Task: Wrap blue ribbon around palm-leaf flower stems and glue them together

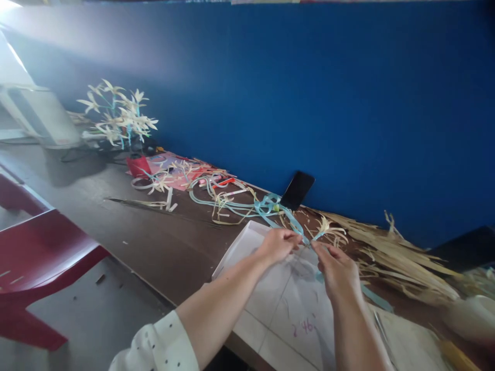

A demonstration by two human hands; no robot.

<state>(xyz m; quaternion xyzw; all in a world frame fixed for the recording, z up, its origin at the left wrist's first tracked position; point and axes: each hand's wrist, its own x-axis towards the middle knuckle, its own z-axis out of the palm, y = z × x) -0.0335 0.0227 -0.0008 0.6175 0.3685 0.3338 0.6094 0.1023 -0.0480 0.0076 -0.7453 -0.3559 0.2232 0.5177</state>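
Over a white box lid (251, 319), my two hands are close together with their fingers pinched. My left hand (280, 245) grips the end of a light-blue ribbon (296, 222) that runs back toward a loose bow-like tangle. In my right hand (338, 268) is the stem of a pale flower (327, 228) made of dried leaf strips; light-blue wrapping shows below its petals. The fingertips nearly meet, so the exact join between ribbon and stem is hidden. Handwritten purple digits show on the lid under my right wrist.
Dried leaf strips (386, 252) lie at the right. A black phone (297, 189) leans on the blue wall. Left along the table are light-blue cords (199, 196), pink paper, a red pot (138, 166) with finished pale flowers (124, 116), and a red stool (46, 252) beside the edge.
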